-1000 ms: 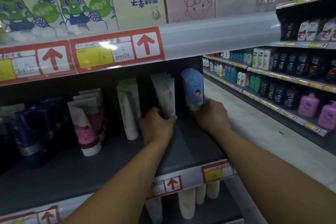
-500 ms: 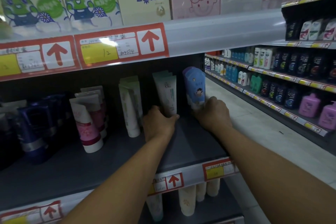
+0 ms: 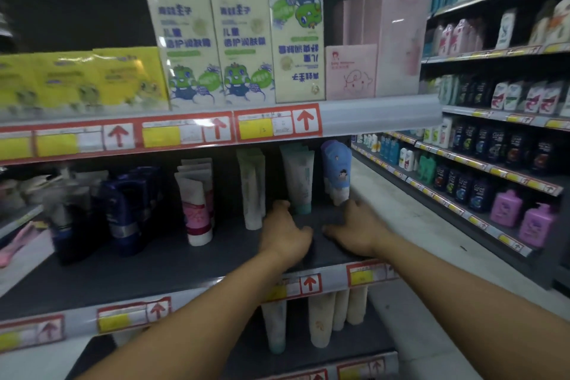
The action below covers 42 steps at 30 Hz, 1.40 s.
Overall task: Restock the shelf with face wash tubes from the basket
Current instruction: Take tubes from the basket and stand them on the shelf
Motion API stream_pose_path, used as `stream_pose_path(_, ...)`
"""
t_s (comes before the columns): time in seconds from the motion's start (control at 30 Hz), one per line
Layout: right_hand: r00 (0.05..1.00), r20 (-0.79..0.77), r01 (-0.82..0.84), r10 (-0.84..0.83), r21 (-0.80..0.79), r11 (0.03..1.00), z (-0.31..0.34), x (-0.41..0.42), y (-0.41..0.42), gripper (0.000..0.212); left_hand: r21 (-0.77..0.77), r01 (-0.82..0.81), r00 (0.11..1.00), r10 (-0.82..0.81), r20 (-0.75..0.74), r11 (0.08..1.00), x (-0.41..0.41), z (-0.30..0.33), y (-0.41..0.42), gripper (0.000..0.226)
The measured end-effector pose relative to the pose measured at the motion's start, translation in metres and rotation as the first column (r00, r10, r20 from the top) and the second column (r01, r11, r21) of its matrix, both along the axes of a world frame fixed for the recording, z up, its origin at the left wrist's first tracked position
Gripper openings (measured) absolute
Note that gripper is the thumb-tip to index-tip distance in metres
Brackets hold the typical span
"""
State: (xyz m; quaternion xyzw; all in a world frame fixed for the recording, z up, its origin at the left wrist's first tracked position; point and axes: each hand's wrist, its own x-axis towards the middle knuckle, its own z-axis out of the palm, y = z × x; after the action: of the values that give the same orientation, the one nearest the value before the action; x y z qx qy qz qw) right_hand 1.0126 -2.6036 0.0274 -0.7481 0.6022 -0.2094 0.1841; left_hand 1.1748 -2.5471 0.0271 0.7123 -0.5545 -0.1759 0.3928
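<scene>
On the dark middle shelf [image 3: 160,268] stand face wash tubes cap-down: a pale green-white tube [image 3: 298,177], a blue tube with a cartoon figure [image 3: 336,171] at the right end, and a white tube [image 3: 252,188]. My left hand [image 3: 285,233] rests over the shelf just in front of the green-white tube, fingers loosely curled, holding nothing. My right hand [image 3: 354,230] hovers a little in front of and below the blue tube, fingers spread, empty. The basket is out of view.
Pink-and-white tubes [image 3: 195,203] and dark blue tubes [image 3: 128,207] stand further left. Boxed products [image 3: 237,40] fill the shelf above. Cream tubes [image 3: 320,321] sit on the shelf below. An aisle floor [image 3: 410,225] and bottle shelving [image 3: 493,163] lie to the right.
Both hands have let go of the tubes and drawn back toward the shelf's front edge. The camera has pulled back and tilted up, showing more of the upper shelf.
</scene>
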Motion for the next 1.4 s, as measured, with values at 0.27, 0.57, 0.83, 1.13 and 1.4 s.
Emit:
stream_pose_path(0.27,0.995,0.031,-0.094,0.099,-0.134,0.986,0.007,0.034,0.087,0.044,-0.035,0.078,0.994,-0.075,0.076,0.996,0.035,0.019,0.086,0.054)
stream_pose_path(0.57,0.986,-0.029,-0.166,0.164,-0.269,0.949,0.011,0.085,0.174,0.036,-0.106,0.068,0.989,-0.053,0.137,0.992,0.075,0.018,0.169,0.043)
stream_pose_path(0.83,0.965,-0.110,-0.257,0.236,-0.259,0.931,-0.025,0.138,0.223,0.025,-0.019,0.014,0.999,-0.013,0.050,1.000,0.106,-0.019,0.216,0.046)
stream_pose_path(1.13,0.911,-0.201,-0.388,0.361,-0.115,0.915,-0.111,0.165,0.236,0.031,0.118,-0.012,0.998,0.005,0.063,0.993,0.146,-0.105,0.234,0.030)
stream_pose_path(1.4,0.859,-0.293,-0.389,0.419,0.158,0.908,-0.211,0.160,0.241,0.030,0.345,-0.037,0.999,0.027,0.034,0.938,0.152,-0.212,0.238,0.014)
